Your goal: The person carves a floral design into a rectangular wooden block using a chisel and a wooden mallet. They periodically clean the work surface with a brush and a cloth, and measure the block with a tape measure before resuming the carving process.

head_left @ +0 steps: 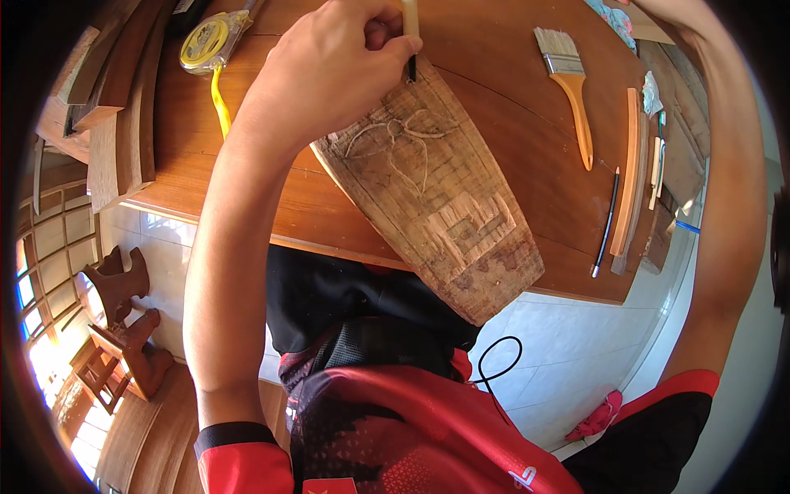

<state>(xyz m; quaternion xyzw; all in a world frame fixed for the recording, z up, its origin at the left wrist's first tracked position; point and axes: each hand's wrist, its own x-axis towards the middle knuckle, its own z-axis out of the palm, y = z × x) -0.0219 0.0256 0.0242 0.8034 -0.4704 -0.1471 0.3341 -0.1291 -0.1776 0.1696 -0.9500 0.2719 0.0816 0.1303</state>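
Note:
My left hand is closed around a slim carving chisel with a pale handle and a dark lower end. The chisel stands upright, its tip at the far end of a wooden board. This tapered board lies at a slant, its near end jutting past the table edge towards my lap. Carved into its face are a flower-like outline and, nearer me, a squarish relief pattern. My right arm reaches up the right side to the top edge, where the hand is almost wholly cut off and its fingers cannot be made out.
On the brown table lie a flat paintbrush, a pencil, a thin wooden strip and a yellow tape measure, partly pulled out. Wooden blocks are stacked at the left. A patterned cloth sits far right.

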